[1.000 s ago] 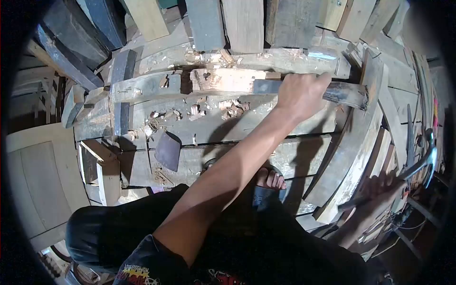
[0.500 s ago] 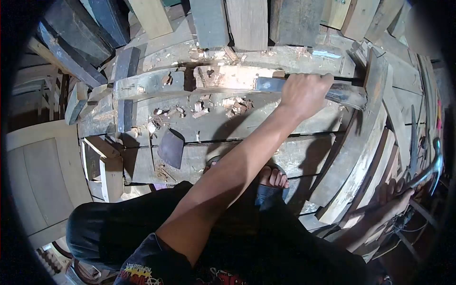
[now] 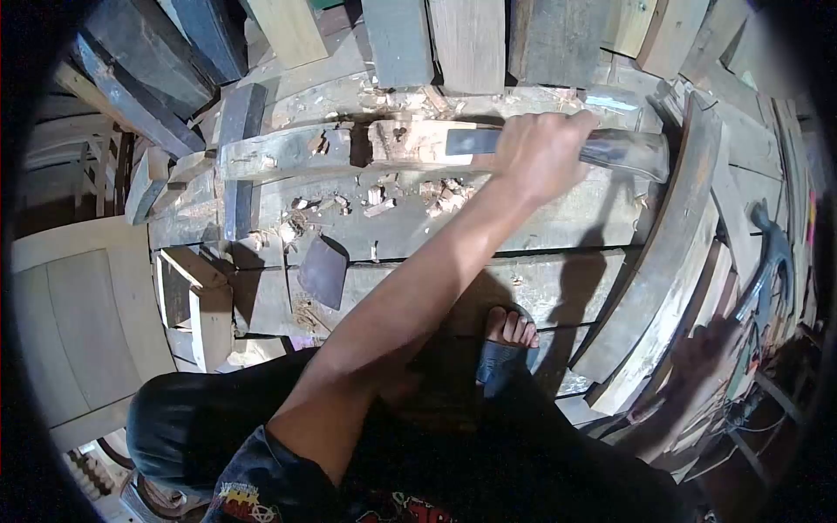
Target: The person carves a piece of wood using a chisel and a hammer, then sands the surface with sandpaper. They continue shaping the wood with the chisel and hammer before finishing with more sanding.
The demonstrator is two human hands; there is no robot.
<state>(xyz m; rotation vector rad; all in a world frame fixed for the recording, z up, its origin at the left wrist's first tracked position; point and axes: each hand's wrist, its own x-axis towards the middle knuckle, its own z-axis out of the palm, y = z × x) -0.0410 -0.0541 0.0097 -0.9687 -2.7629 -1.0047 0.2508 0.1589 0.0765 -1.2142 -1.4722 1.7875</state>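
Fingers wrapped round a broad metal chisel, my left hand is near the top centre. The chisel lies roughly level, its flat end over the pale cut face of a notched wooden beam. At the lower right, in shadow, my right hand closes on the handle of a hammer, whose metal head points up and away. Wood chips are scattered below the beam. A dark flat blade-like piece rests on the boards nearer my knee.
Upright planks line the far side. A curved timber and stacked boards stand at the right. A small wooden frame and a panel are at the left. My foot is on the floorboards.
My left hand and the chisel have shifted a little left and up, over the cut face. The hammer has swung upward, and my right hand has moved slightly left and up.
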